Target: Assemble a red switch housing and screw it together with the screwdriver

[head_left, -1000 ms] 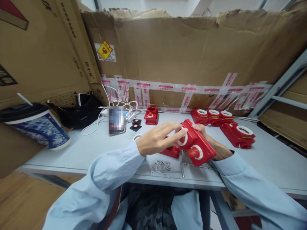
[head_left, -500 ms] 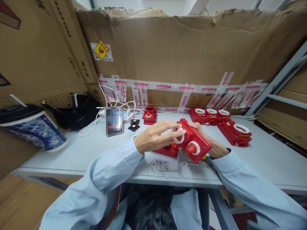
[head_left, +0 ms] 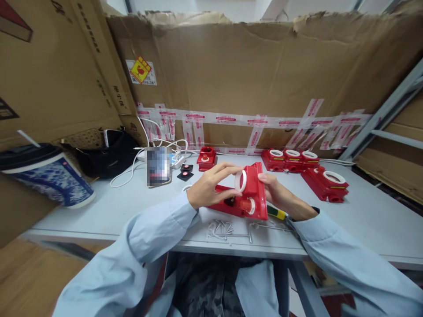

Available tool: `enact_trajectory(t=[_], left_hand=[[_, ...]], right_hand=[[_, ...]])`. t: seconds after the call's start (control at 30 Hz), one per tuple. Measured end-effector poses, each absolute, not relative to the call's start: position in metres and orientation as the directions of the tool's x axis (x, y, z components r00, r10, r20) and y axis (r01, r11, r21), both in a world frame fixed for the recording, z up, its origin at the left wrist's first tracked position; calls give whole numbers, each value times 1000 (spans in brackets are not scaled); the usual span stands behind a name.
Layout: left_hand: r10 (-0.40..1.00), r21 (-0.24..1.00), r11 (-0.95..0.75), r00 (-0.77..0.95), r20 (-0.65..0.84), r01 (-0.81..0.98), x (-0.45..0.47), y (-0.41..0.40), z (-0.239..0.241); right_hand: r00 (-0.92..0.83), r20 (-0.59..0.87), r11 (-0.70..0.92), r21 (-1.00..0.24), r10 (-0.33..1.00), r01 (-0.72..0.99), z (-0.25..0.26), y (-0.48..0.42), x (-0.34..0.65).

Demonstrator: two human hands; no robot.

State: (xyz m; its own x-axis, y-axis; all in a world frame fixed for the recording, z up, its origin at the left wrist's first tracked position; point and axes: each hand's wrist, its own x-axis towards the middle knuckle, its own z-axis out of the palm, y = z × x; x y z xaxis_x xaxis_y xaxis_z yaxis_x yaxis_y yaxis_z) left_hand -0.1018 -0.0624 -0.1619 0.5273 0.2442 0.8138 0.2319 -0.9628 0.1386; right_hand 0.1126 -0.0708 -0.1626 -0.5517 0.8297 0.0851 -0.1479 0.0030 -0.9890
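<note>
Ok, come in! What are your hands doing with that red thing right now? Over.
Left hand pinching white ring on red cover. Right hand gripping cover's far edge, tilted over red base. Loose screws below on table; nothing blocking.

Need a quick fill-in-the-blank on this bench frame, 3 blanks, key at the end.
1. Both hands hold a plastic cover whose colour is ____.
2. The left hand has its fingertips at a ring whose colour is ____.
3. The loose screws lie on the table just ____ the held cover, toward the near edge.

Missing words: red; white; below
</note>
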Motion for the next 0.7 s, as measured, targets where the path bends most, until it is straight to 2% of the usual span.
enact_trajectory(t=[0.17, 0.4, 0.57, 0.7], left_hand=[[212, 90, -967, 556, 804, 237, -103, -65, -160], [182, -24, -949, 606, 774, 316, -102, -68, -161], [160, -18, -959, 596, 787, 282, -105, -66, -155], [168, 19, -964, 552, 817, 265, -106, -67, -149]], right_hand=[[-528, 47, -60, -981, 848, -183, -164, -72, 112], [-512, -81, -212, -956, 855, -202, -162, -71, 112], [-543, -63, -166, -976, 837, -142, -155, -65, 119], [-553, 48, -24, -992, 832, -123, -151, -63, 124]])
